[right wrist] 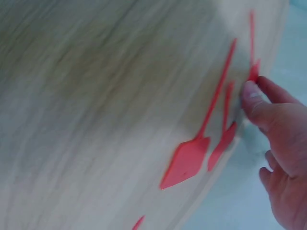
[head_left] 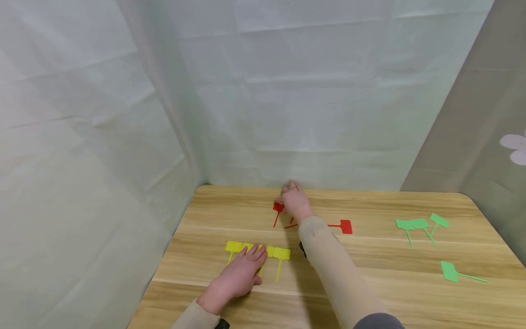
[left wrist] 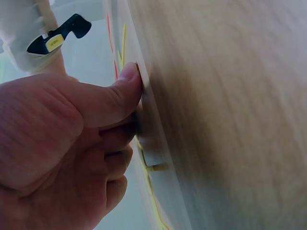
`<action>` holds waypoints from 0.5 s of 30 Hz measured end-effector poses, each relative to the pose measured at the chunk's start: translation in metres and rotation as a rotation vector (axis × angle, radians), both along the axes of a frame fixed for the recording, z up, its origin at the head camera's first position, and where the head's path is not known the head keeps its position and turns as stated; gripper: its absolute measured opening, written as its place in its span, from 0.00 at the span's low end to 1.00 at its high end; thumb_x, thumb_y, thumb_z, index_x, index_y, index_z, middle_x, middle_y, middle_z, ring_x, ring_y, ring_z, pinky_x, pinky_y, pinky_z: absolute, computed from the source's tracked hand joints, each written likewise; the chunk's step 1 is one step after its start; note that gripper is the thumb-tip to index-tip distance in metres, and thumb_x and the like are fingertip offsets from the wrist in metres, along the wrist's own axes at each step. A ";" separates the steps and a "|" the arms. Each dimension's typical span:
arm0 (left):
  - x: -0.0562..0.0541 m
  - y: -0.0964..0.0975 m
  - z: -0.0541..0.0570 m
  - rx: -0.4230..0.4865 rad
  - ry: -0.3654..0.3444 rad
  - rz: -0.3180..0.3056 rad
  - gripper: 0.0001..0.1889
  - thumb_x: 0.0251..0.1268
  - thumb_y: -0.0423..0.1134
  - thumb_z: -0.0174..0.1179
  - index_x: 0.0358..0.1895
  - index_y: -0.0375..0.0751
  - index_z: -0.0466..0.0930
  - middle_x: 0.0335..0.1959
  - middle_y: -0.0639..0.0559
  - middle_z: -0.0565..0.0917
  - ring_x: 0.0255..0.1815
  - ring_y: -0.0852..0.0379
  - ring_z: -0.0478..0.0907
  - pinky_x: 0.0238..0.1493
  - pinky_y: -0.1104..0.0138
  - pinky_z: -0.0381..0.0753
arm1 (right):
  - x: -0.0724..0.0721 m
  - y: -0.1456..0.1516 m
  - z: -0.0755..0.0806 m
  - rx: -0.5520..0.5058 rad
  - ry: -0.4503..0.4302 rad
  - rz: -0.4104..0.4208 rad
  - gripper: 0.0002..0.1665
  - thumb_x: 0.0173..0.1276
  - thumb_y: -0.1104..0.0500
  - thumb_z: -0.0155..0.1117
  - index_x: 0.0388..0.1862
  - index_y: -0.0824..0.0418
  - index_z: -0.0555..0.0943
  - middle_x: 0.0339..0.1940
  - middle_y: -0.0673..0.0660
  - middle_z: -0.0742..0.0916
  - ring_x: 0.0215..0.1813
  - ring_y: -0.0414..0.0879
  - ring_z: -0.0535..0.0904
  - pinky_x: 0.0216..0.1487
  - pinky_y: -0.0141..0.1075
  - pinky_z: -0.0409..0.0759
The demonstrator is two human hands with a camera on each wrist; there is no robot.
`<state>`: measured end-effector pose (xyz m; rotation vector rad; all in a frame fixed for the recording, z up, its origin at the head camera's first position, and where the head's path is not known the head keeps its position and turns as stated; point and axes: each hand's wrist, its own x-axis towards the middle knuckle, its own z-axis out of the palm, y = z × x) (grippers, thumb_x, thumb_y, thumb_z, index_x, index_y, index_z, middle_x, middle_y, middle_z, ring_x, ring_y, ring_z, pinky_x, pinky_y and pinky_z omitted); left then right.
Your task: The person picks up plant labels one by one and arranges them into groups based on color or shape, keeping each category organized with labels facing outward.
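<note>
My left hand (head_left: 243, 273) lies with straight fingers over a row of several flat yellow tags with thin stems. A yellow tag (head_left: 281, 254) at the row's right end shows whole; those in the middle are partly covered. Farther back, my right hand (head_left: 297, 201) pinches the head of a red tag (right wrist: 254, 72) between thumb and forefinger, by the table's far edge. Beside it lies another red tag (right wrist: 223, 146), then a larger-looking red tag (right wrist: 187, 163). A red tag (head_left: 346, 226) points its stem left toward the right forearm, which partly hides the red group.
On the right of the wooden table (head_left: 370, 265) three green tags (head_left: 420, 224) lie grouped, their heads close together. One more green tag (head_left: 449, 272) lies nearer, turned sideways. Pale fabric (head_left: 308, 114) hangs behind the table's far edge and along the left side.
</note>
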<state>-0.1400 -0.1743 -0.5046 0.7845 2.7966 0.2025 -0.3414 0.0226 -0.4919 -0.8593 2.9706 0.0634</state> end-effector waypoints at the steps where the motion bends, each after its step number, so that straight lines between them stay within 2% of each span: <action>1: 0.000 0.000 0.001 0.002 -0.002 0.001 0.38 0.69 0.41 0.72 0.79 0.32 0.70 0.82 0.41 0.68 0.83 0.39 0.62 0.80 0.43 0.62 | -0.001 0.000 -0.001 0.019 0.013 0.007 0.30 0.66 0.52 0.78 0.67 0.40 0.87 0.78 0.59 0.77 0.85 0.68 0.56 0.84 0.57 0.55; 8: 0.001 0.002 0.001 0.011 -0.005 0.005 0.38 0.68 0.40 0.72 0.78 0.31 0.71 0.82 0.40 0.68 0.83 0.39 0.62 0.80 0.43 0.62 | 0.000 -0.001 0.000 0.104 -0.004 0.032 0.36 0.70 0.51 0.74 0.76 0.32 0.79 0.84 0.55 0.71 0.88 0.64 0.50 0.85 0.58 0.51; 15: 0.001 0.002 -0.001 0.009 0.012 0.005 0.38 0.67 0.40 0.73 0.78 0.32 0.71 0.82 0.40 0.68 0.83 0.39 0.63 0.80 0.43 0.62 | -0.003 0.001 -0.004 0.131 0.001 0.035 0.35 0.69 0.48 0.73 0.75 0.32 0.79 0.84 0.51 0.70 0.89 0.61 0.48 0.86 0.57 0.48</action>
